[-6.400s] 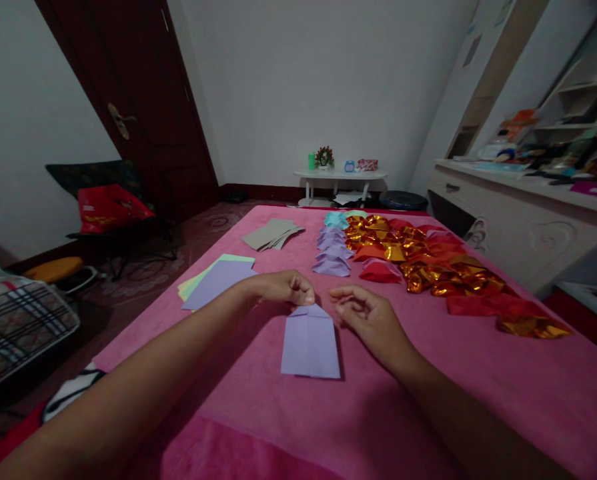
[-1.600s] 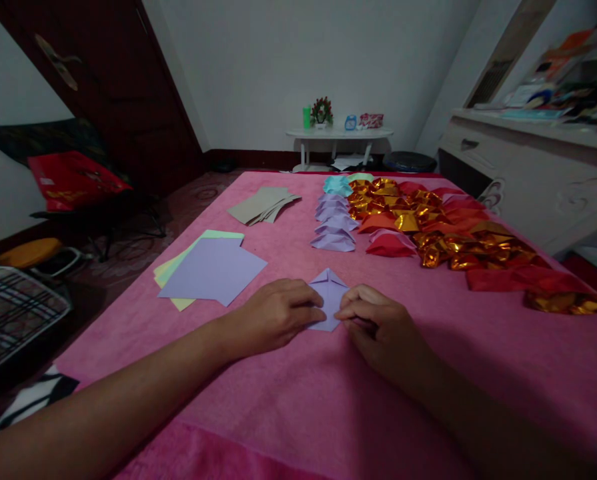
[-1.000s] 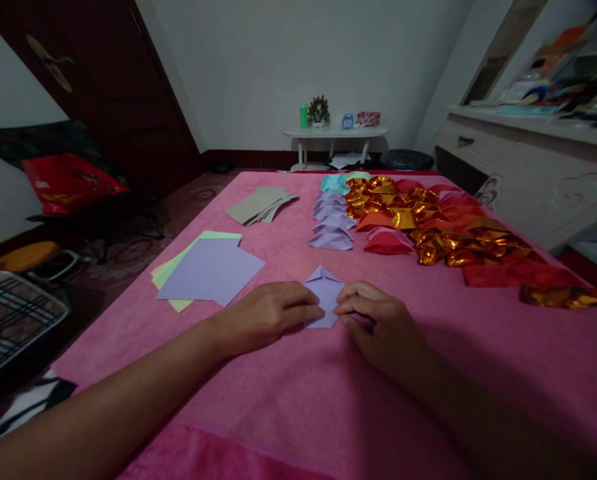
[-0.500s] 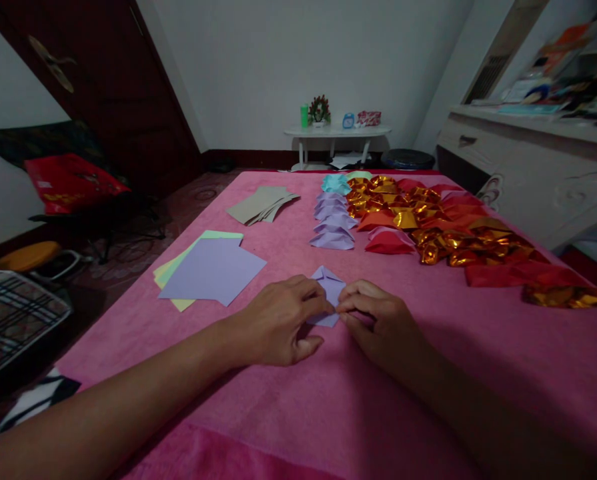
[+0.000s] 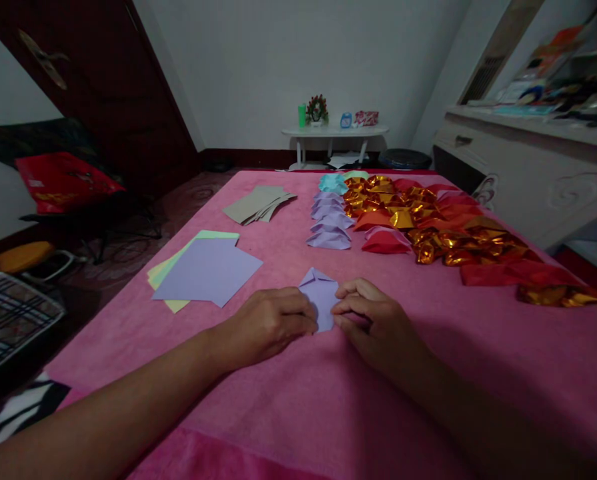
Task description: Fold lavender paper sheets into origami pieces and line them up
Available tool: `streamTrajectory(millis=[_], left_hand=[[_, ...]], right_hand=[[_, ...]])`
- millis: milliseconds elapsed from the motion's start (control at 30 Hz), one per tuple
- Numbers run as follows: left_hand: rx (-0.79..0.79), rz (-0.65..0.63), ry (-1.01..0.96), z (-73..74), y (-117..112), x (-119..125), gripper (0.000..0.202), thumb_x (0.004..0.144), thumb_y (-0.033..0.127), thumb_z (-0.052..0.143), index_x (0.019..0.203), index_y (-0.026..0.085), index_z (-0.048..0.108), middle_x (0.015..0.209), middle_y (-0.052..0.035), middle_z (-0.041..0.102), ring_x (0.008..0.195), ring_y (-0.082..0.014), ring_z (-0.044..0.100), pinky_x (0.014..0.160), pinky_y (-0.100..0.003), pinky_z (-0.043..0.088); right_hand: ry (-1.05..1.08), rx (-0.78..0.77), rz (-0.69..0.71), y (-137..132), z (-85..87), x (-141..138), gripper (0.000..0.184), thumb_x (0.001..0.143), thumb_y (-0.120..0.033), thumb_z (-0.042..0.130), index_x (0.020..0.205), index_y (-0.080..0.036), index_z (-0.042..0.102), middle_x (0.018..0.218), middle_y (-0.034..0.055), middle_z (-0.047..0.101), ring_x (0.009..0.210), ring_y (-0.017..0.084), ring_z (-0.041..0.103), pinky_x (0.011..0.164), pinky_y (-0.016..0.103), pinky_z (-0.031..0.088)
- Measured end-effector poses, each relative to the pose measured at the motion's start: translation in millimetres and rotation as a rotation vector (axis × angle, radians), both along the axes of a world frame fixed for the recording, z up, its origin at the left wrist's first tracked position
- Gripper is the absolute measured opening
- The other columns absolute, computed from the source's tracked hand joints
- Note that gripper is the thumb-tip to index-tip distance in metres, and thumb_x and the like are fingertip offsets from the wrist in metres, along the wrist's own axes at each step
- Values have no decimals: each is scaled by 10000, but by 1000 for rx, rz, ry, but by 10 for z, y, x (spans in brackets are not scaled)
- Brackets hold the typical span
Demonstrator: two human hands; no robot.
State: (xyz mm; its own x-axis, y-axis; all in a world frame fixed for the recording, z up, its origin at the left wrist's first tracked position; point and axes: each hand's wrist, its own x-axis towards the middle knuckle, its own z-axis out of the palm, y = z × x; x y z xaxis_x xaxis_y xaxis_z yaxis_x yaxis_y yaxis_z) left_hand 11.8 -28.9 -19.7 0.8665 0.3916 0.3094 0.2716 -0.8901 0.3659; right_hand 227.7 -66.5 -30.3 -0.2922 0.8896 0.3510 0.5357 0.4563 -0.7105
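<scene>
A partly folded sheet of lilac paper (image 5: 323, 300) lies on the pink cloth, its far end creased to a point. My left hand (image 5: 271, 323) grips its left edge, fingers bent together and the thumb hidden. At the opposite edge, my right hand (image 5: 373, 320) pinches the paper between thumb and fingertips. Loose sheets of lilac paper (image 5: 203, 270) are left of my hands, over green and yellow ones. Beyond the paper stands a row of folded lilac pieces (image 5: 329, 237).
Grey-brown sheets (image 5: 258, 203) lie fanned at the far left of the pink cloth (image 5: 278, 413). Shiny gold folded pieces (image 5: 443, 247) and red ones (image 5: 518, 273) fill the right side. A small white table (image 5: 335, 131) stands by the wall.
My left hand has drawn back from the middle of the paper to its left edge, uncovering more of it. My right hand keeps its pinch on the right edge.
</scene>
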Motion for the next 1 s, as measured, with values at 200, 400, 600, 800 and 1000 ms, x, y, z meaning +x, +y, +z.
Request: streamTrajectory(millis=[200, 400, 600, 800, 1000], left_hand=[[-196, 131, -110, -23, 54, 64, 169, 876, 246, 535, 844, 178, 687, 847, -51, 642, 837, -144, 575, 771, -263, 448], [-398, 275, -198, -68, 108, 130, 136, 846, 225, 581, 801, 162, 692, 781, -35, 617, 744, -125, 573, 675, -237, 450], [-356, 378, -154, -55, 90, 168, 88, 795, 188, 607, 725, 154, 648, 711, -18, 581, 696, -130, 543, 633, -243, 422], [-285, 429, -121, -69, 56, 209, 82, 745, 142, 589, 664, 152, 582, 697, -12, 555, 667, -127, 522, 605, -243, 405], [-278, 443, -100, -66, 65, 221, 180, 791, 203, 577, 620, 152, 553, 656, -6, 532, 652, -125, 511, 608, -247, 397]], right_hand=[[-97, -59, -44, -23, 16, -17, 178, 745, -47, 533, 734, -186, 643, 782, 13, 508, 690, 128, 520, 605, 254, 407], [-144, -106, -39, -33, 23, -13, 174, 757, -51, 515, 681, -183, 600, 743, 0, 509, 659, 125, 501, 582, 252, 372], [-187, -104, -55, -22, 40, -26, 173, 741, -43, 515, 663, -184, 579, 732, 2, 516, 683, 139, 496, 596, 257, 360], [-188, -118, -56, -20, 47, -37, 166, 737, -46, 520, 660, -183, 572, 738, 7, 523, 690, 143, 498, 590, 256, 353], [-181, -98, -50, -21, 45, -33, 165, 732, -49, 521, 649, -185, 563, 723, 2, 521, 666, 135, 490, 581, 250, 350]])
